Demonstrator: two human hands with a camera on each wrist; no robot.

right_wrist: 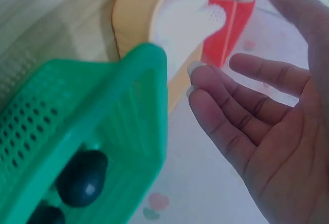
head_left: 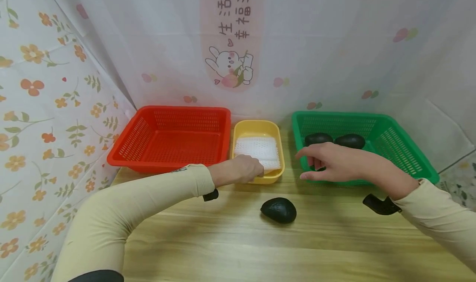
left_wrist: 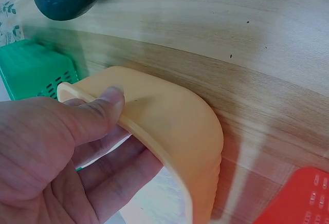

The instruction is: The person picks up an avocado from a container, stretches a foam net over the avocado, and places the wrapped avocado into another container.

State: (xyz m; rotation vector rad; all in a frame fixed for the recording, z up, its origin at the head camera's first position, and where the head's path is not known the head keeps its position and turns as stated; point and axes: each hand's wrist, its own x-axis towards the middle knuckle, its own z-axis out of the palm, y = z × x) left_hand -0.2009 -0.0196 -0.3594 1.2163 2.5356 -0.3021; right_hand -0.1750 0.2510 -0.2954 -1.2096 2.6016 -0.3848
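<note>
My left hand (head_left: 239, 169) grips the near wall of the small yellow bin (head_left: 257, 127). In the left wrist view its thumb lies outside the bin wall (left_wrist: 169, 100) and its fingers curl inside. White foam netting (head_left: 256, 149) lies in that bin. Over the left edge of the green basket (head_left: 399, 149), my right hand (head_left: 334, 162) is held in the air with nothing in it, fingers loosely bent. Dark avocados (head_left: 350, 141) lie in the green basket, partly hidden by this hand. One more avocado (head_left: 279, 210) rests on the table in front of the bin.
A red basket (head_left: 171, 164) stands left of the yellow bin, with no items visible inside. Wood-patterned table (head_left: 208, 249) spreads in front. Printed cloth (head_left: 323, 54) hangs behind, and a flowered cloth (head_left: 55, 120) covers the left side.
</note>
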